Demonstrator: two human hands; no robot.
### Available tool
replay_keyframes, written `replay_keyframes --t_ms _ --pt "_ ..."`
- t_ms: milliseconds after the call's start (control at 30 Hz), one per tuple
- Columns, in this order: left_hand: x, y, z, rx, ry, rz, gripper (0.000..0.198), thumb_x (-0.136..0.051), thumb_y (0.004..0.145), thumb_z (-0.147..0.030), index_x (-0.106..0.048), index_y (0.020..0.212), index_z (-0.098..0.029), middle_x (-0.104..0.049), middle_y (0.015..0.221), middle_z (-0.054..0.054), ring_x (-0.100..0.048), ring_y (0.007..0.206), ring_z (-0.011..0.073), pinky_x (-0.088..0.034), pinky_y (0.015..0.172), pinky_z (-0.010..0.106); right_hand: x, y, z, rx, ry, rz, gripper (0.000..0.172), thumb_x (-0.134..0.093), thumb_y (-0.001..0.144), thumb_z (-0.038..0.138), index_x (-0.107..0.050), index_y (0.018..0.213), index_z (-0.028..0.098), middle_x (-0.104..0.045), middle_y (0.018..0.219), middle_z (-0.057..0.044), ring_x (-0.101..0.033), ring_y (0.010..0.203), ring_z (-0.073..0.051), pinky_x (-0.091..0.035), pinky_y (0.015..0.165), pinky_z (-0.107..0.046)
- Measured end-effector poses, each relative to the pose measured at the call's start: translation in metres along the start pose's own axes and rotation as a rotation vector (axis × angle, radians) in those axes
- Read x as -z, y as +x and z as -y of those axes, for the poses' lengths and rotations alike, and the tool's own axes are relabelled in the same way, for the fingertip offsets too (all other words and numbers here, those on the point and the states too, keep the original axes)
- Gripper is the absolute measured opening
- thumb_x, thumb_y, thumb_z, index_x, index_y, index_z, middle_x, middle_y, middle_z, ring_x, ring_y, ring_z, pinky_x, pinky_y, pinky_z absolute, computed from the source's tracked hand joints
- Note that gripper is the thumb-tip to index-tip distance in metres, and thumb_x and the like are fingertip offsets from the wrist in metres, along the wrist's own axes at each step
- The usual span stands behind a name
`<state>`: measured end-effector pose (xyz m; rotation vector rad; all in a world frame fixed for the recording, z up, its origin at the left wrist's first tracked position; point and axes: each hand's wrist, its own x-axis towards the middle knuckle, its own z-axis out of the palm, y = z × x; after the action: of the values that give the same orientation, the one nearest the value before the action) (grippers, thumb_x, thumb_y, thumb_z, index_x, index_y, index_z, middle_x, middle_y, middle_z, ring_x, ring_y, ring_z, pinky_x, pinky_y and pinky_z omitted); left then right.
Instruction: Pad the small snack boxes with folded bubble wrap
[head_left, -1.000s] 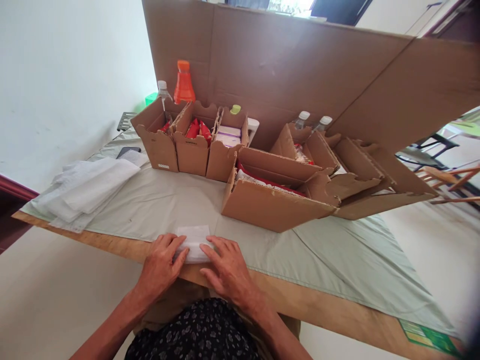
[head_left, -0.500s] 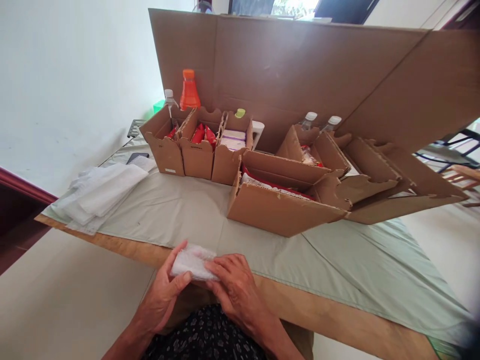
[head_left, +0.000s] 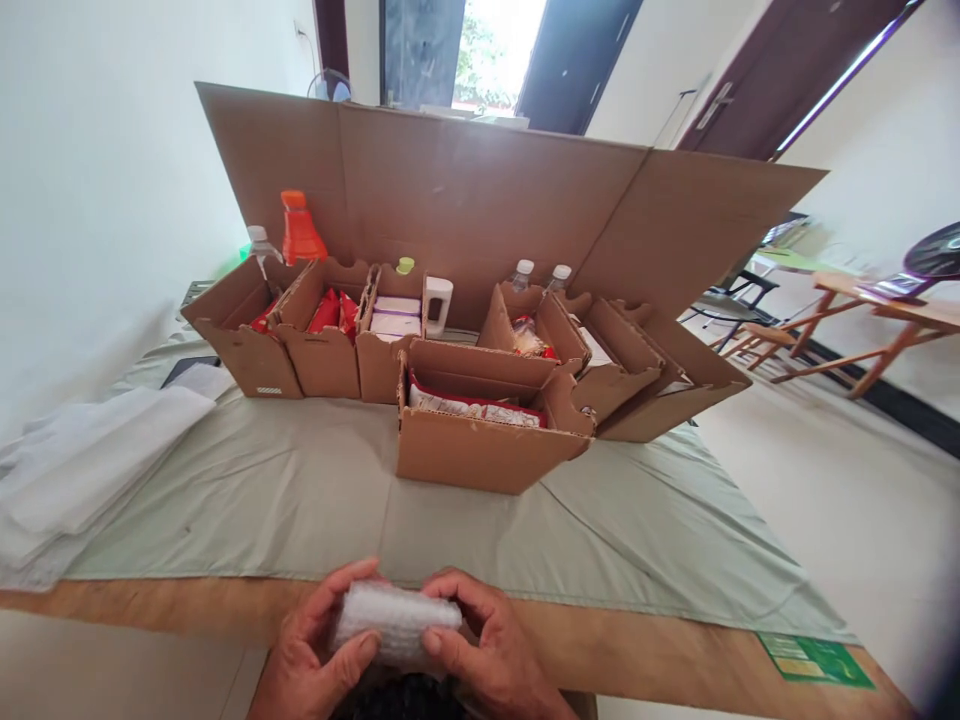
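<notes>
A small bundle of white bubble wrap (head_left: 397, 622) is gripped between both hands, just in front of the table's near edge. My left hand (head_left: 319, 640) holds its left end, with the thumb across the near side and the fingers behind. On the other end, my right hand (head_left: 484, 640) has its thumb pressed on the near face and its fingers curled over the top. What lies inside the wrap cannot be made out. Beyond the hands stands a cardboard box (head_left: 457, 450) holding red and white packets (head_left: 480, 408).
White wrap sheets (head_left: 105, 460) lie stacked at the left on the green cloth (head_left: 300, 500). Cardboard bins (head_left: 326, 370) with packets stand in a row, before a tall cardboard panel (head_left: 480, 200). An orange bottle (head_left: 301, 235) rises behind them. A green card (head_left: 814, 660) lies at the right edge.
The view has swung right and up. My right hand has shifted from lying over the bundle to gripping its right end, and the bundle is now held level between both hands.
</notes>
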<state>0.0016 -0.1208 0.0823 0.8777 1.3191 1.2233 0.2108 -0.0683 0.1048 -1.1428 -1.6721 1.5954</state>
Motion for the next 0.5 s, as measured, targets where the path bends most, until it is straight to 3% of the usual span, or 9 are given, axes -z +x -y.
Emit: replay_keyframes --t_ms 100,167,267,333,433,500 --pt "0.003 0.015 -0.016 -0.176 0.084 0.04 0.042 -0.07 0.084 -0.051 -0.071 0.117 -0.025 -0.076 0.1 0.006 -0.072 0.087 0.021 -0.059 0.078 0.027 0.028 -0.006 0.027 0.128 -0.231 0.009 0.021 -0.067 0.084 0.041 -0.072 0.09 0.021 -0.07 0.085 -0.003 -0.063 0.083 -0.02 -0.046 0.076 -0.03" --pt "0.003 0.03 -0.038 -0.398 0.236 0.055 0.032 -0.064 0.092 -0.039 -0.068 0.122 -0.028 -0.075 0.104 0.005 -0.071 0.096 0.0201 -0.059 0.085 0.028 0.056 -0.012 0.054 0.238 -0.345 -0.005 0.014 -0.067 0.087 0.033 -0.073 0.092 0.022 -0.071 0.086 -0.003 -0.065 0.084 -0.02 -0.048 0.076 -0.031" --pt "-0.01 0.063 -0.085 -0.81 0.582 0.057 0.035 -0.061 0.091 -0.02 -0.064 0.125 -0.029 -0.072 0.118 0.005 -0.066 0.115 0.021 -0.054 0.098 0.033 0.102 -0.019 0.099 0.371 -0.485 -0.153 0.009 -0.067 0.089 0.028 -0.074 0.096 0.027 -0.073 0.089 -0.003 -0.067 0.083 -0.019 -0.052 0.073 -0.029" --pt "-0.027 0.09 -0.116 -1.032 0.759 0.04 0.037 -0.061 0.09 -0.015 -0.063 0.126 -0.024 -0.068 0.125 0.009 -0.059 0.125 0.0245 -0.05 0.106 0.041 0.131 -0.016 0.125 0.446 -0.618 -0.355 0.011 -0.069 0.089 0.031 -0.074 0.099 0.03 -0.074 0.094 -0.002 -0.068 0.087 -0.021 -0.054 0.074 -0.029" --pt "-0.055 0.128 -0.146 -1.179 0.988 0.026 0.035 -0.063 0.091 -0.023 -0.063 0.125 -0.014 -0.063 0.134 0.018 -0.049 0.136 0.0335 -0.043 0.111 0.054 0.162 0.009 0.153 0.486 -0.826 -0.582 0.013 -0.07 0.089 0.037 -0.075 0.099 0.03 -0.074 0.097 -0.002 -0.069 0.086 -0.022 -0.055 0.074 -0.031" --pt "-0.069 0.147 -0.152 -1.173 1.117 0.071 0.036 -0.063 0.092 -0.031 -0.064 0.121 -0.01 -0.065 0.129 0.02 -0.052 0.133 0.0368 -0.039 0.113 0.06 0.175 0.035 0.162 0.47 -0.939 -0.556 0.015 -0.065 0.091 0.036 -0.075 0.098 0.027 -0.075 0.098 -0.003 -0.069 0.085 -0.021 -0.054 0.074 -0.031"
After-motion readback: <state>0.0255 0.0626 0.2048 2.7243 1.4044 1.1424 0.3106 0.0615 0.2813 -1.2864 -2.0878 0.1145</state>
